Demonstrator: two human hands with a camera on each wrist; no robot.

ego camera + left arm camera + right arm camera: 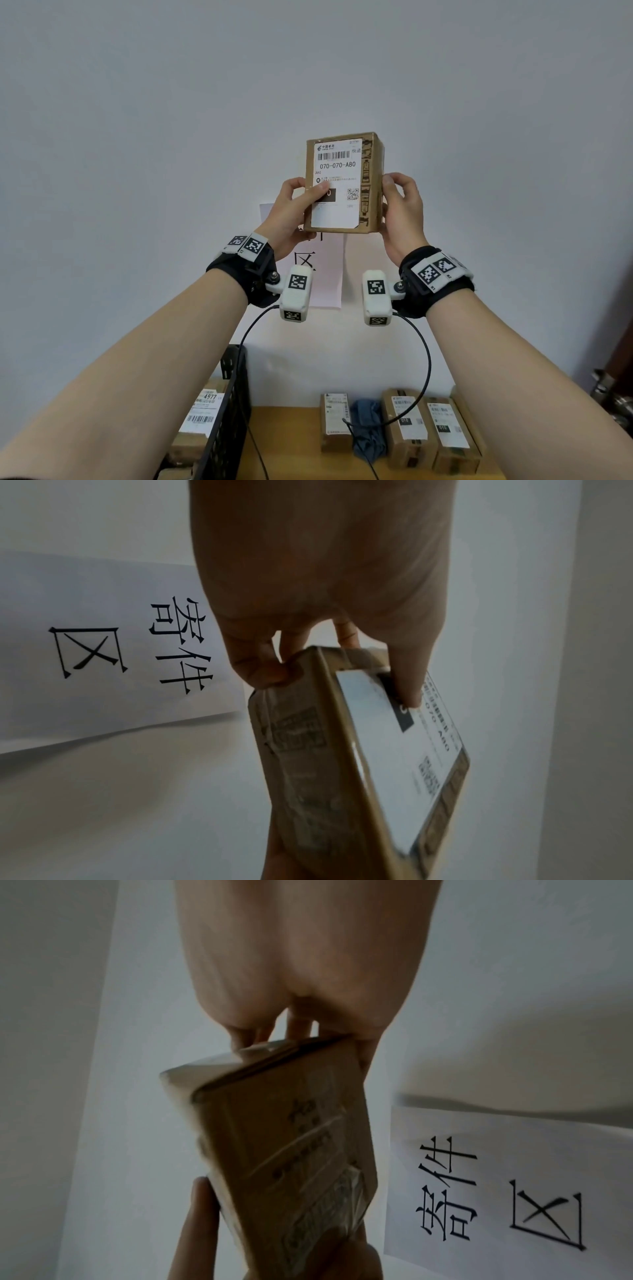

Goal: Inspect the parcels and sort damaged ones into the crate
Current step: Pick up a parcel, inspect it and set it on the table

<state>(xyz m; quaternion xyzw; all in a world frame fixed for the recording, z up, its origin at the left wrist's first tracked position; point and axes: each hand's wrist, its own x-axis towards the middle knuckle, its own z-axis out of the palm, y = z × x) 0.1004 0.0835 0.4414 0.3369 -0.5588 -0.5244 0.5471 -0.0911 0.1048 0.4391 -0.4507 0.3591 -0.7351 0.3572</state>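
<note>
Head view: wall sign [325,270] at 6 o'clock behind the raised parcel [342,181]. Crate [226,411] low at 7 o'clock on the worktop [291,445], holding labelled boxes; more parcels in a row at 5 o'clock. Parcel held up at eye level, label toward the face, probably for checking. Left hand [291,212] grips its left edge, thumb on the label; right hand [400,212] grips the right edge.

We raise both bare forearms up and forward, a black band with white marker blocks strapped round each wrist. Our left hand [291,214] curls its fingers behind what it holds, with the thumb [317,195] pressed across the front. Our right hand [402,212] grips from the opposite side, thumb on the near edge, fingers wrapped behind.
</note>
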